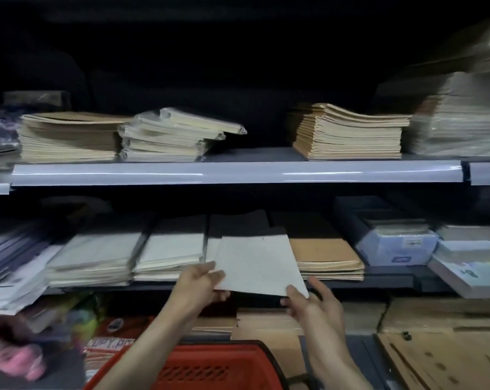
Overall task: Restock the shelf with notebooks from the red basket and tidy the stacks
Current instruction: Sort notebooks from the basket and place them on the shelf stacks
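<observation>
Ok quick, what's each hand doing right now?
Left hand: holding the notebook by its left edge.
Right hand: pinching the same notebook's near right corner.

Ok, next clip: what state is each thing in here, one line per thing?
grey notebook: held by both hands, far end over the lower shelf.
left hand: grips the notebook's near left corner.
right hand: pinches its near right corner.
red basket: below the hands, contents not visible.
wrapped notebook stack: on the upper shelf, skewed, uneven.
brown notebook stack: same shelf, fairly square, top covers bowed.
</observation>
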The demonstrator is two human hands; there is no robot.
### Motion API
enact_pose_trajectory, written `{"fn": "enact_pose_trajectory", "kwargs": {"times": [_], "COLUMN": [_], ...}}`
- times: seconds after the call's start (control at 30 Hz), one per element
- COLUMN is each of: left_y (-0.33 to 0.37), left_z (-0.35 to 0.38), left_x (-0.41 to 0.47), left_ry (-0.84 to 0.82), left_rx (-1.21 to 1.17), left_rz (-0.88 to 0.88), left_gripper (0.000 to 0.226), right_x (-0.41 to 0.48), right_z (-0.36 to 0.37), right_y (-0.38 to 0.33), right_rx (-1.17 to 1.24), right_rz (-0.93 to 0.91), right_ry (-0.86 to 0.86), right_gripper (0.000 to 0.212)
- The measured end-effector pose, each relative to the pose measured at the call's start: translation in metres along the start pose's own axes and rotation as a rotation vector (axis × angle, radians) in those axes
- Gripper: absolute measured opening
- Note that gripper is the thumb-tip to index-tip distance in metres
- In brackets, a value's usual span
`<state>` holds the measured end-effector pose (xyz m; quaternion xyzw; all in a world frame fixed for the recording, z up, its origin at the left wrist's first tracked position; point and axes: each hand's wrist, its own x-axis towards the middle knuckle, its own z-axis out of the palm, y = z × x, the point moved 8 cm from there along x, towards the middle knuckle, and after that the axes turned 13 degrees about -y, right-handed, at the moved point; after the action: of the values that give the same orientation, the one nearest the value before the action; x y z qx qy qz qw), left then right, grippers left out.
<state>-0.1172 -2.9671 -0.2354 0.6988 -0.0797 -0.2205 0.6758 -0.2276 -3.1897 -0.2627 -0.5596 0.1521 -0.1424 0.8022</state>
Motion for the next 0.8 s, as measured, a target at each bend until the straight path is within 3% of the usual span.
{"fn": "enact_pose_trajectory", "kwargs": {"times": [0.07, 0.17, 0.3, 0.4, 0.57, 0.8], "left_y": [0.004, 0.015, 0.015, 0.013, 0.011, 0.012], "left_z": [-0.01, -0.014, -0.02, -0.023, -0.025, -0.014], "left_x": [0.013, 0.027, 0.047, 0.059, 0.063, 0.057], "left_ry": [-0.001, 0.092, 0.359, 0.415, 0.424, 0.329], "left_rx": [0.085, 0.493, 0.99, 1.091, 1.214, 1.207], "left_rz": [0.071, 0.164, 0.142, 0.121, 0.036, -0.058], "left_gripper": [0.056, 0.04, 0.061, 0.069, 0.067, 0.059], "right_x": [0.022, 0.058, 0.093, 0.1, 0.098, 0.095], "right_z": [0.009, 0.028, 0.038, 0.041, 0.041, 0.042], "right_y": [-0.016, -0.029, -0.029, -0.024, -0.018, -0.013], "right_rx": [-0.285, -0.637, -0.905, -1.137, -1.313, -1.295], "right_rz": [-0.07, -0.174, -0.253, -0.29, -0.225, -0.173], "right_ry": [-0.084, -0.13, -0.072, -0.044, -0.01, -0.045], "right_gripper": [0.041, 0.027, 0.035, 0.039, 0.034, 0.028]}}
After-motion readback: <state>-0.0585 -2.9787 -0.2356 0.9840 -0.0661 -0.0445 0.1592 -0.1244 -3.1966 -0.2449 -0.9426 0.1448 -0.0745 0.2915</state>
